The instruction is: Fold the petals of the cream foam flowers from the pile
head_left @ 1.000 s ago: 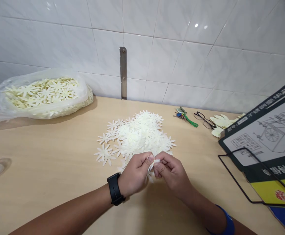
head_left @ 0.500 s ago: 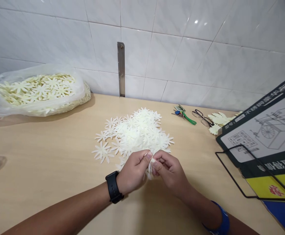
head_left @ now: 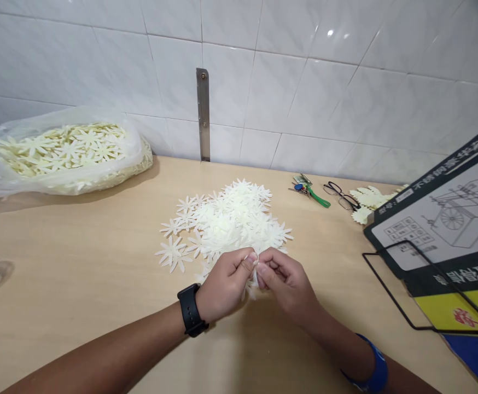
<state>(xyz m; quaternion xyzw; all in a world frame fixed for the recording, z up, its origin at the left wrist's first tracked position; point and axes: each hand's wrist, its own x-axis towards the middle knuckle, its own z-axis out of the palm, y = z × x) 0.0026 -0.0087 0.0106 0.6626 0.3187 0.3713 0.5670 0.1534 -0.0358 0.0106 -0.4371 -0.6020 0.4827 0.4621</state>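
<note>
My left hand [head_left: 227, 279], with a black watch [head_left: 191, 310] at its wrist, pinches pale flower-shaped cutouts [head_left: 249, 289] between thumb and fingers. Close against it, my right hand [head_left: 286, 280] is closed on the same cutouts with its fingertips. Petals poke out below the two thumbs; how many cutouts are held is hidden. Just beyond both hands lies a heap of cream flower cutouts [head_left: 239, 219] with many narrow petals. A few single ones [head_left: 173, 254] lie flat at its left side.
A clear plastic bag [head_left: 134, 174] full of similar cutouts stands at the back left. Keys with a green strap [head_left: 318, 198], eyeglasses [head_left: 348, 202] and more cutouts [head_left: 368, 198] lie at the back right. A printed box [head_left: 464, 213] and black wire frame [head_left: 397, 305] occupy the right. A tiled wall bounds the table.
The fingertips have shifted slightly against each other, and the petals hanging below the thumbs sit differently. Both hands stay in nearly the same place.
</note>
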